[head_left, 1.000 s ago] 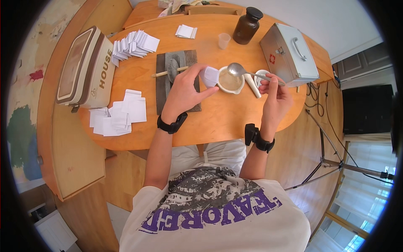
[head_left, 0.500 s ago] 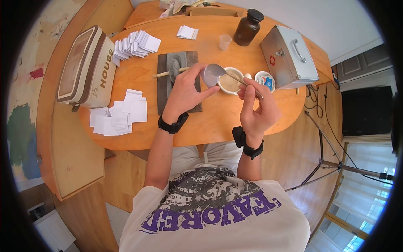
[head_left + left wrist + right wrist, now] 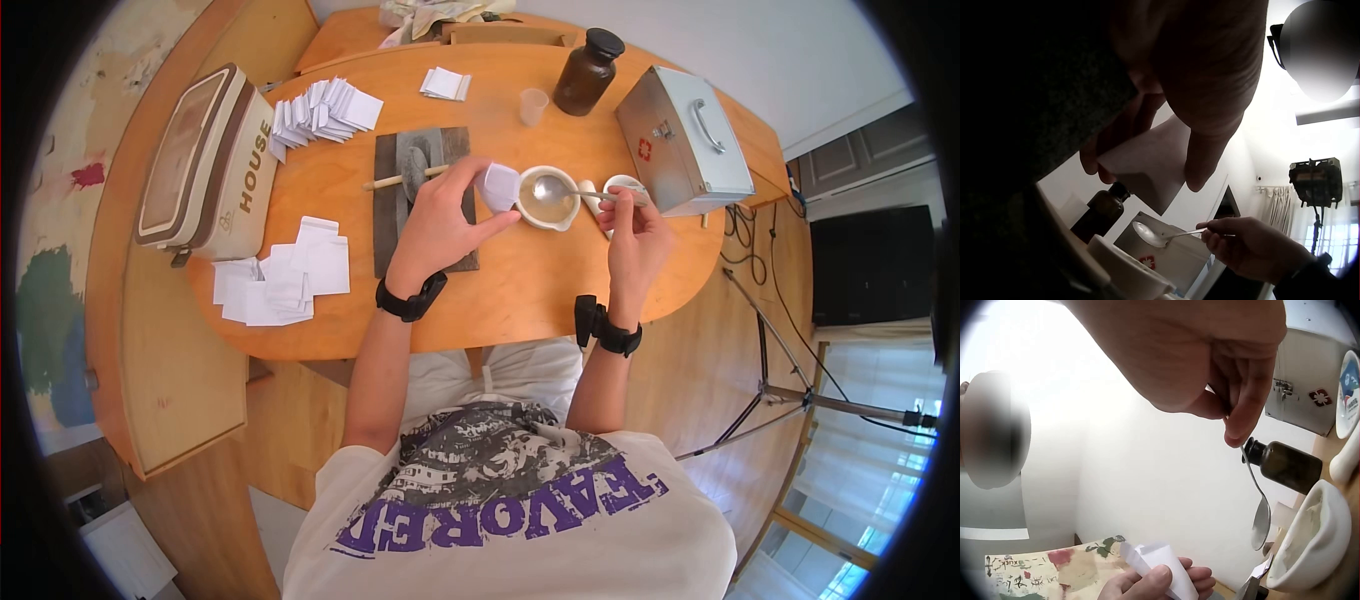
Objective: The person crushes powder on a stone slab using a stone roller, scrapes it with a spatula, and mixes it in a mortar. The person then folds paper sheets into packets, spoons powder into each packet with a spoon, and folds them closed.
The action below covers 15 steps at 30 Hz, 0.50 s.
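Note:
My left hand (image 3: 440,225) pinches a small white paper packet (image 3: 498,187) between thumb and fingers, beside the rim of a white mortar (image 3: 548,222) holding pale powder. With its fingertips my right hand (image 3: 636,240) grips the handle of a metal spoon (image 3: 550,190), whose bowl is over the mortar. In the right wrist view the spoon (image 3: 1261,524) hangs bowl-down from the fingers, and the packet (image 3: 1169,572) lies across the left hand's fingers. A white pestle (image 3: 592,200) rests right of the mortar, partly hidden.
Paper packets (image 3: 335,108) and flat papers (image 3: 320,262) lie at left near a HOUSE box (image 3: 228,185). A dark board (image 3: 390,225) with a grey tool sits behind my left hand. A plastic cup (image 3: 532,105), brown bottle (image 3: 586,75) and metal case (image 3: 690,140) stand farther back.
My right hand first brought the spoon left to the packet, then moved it back right, over the mortar. The left hand has stayed nearly still with the packet.

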Available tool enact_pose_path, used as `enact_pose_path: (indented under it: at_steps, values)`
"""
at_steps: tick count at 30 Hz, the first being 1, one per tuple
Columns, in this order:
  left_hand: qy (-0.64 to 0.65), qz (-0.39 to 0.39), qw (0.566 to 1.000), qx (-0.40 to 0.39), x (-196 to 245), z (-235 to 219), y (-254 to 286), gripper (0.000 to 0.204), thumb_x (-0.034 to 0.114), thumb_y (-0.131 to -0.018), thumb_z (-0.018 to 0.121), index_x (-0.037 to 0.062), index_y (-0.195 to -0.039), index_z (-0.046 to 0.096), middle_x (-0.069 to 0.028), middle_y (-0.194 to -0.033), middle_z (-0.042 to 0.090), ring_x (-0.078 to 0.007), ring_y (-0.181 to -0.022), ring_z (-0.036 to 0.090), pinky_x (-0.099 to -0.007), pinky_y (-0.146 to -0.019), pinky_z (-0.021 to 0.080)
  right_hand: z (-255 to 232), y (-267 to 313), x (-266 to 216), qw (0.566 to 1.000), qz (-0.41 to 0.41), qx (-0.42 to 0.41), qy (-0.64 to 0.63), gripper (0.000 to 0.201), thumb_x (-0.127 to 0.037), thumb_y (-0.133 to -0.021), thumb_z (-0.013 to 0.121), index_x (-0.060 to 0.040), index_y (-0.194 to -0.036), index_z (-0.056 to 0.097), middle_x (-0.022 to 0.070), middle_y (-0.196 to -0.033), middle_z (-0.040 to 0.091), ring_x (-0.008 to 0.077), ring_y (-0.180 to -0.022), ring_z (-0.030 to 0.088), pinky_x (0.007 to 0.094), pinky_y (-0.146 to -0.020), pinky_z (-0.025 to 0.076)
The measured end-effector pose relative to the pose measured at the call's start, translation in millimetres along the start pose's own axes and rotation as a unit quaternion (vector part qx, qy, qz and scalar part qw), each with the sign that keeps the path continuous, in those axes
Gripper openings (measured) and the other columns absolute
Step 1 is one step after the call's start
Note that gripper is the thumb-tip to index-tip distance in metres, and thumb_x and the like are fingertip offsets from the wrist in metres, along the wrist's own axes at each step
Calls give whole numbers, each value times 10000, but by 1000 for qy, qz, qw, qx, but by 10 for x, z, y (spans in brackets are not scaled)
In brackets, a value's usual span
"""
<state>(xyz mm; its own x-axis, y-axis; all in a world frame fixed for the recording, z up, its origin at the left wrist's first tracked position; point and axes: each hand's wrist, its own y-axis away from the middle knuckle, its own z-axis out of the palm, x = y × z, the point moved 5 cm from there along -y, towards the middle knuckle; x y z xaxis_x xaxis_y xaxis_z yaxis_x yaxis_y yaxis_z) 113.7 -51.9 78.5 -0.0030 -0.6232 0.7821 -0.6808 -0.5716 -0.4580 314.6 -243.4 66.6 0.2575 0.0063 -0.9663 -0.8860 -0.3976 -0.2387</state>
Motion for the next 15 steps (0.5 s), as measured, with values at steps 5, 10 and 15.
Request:
enact_pose_path:
  at_steps: [5, 10, 15]
  values:
    - [-11, 12, 1000, 3, 4, 6, 5, 583, 257, -844, 1007, 10, -1282, 713, -150, -1096, 799, -283, -989, 764, -397, -909, 603, -7, -47, 353, 996, 67, -45, -31, 251, -157, -1153, 689, 54, -1138, 824, 84, -869, 805, 125, -757, 752, 276, -718, 612]
    - [-2, 8, 1000, -3, 0, 6, 6, 578, 247, -844, 1006, 16, -1290, 718, -141, -1114, 805, -266, -1027, 774, -386, -933, 607, -74, -94, 465, 993, 88, -84, 0, 246, -164, -1135, 712, 47, -1230, 796, 103, -826, 804, 123, -688, 737, 284, -641, 582]
    - [42, -4, 999, -11, 74, -46, 51, 625, 213, -822, 1018, 2, -1322, 707, -167, -1215, 817, -303, -1147, 800, -404, -1015, 627, -225, -83, 390, 978, 112, -114, 132, 376, -225, -1118, 738, 3, -1417, 734, 90, -669, 747, 124, -547, 679, 299, -561, 525]
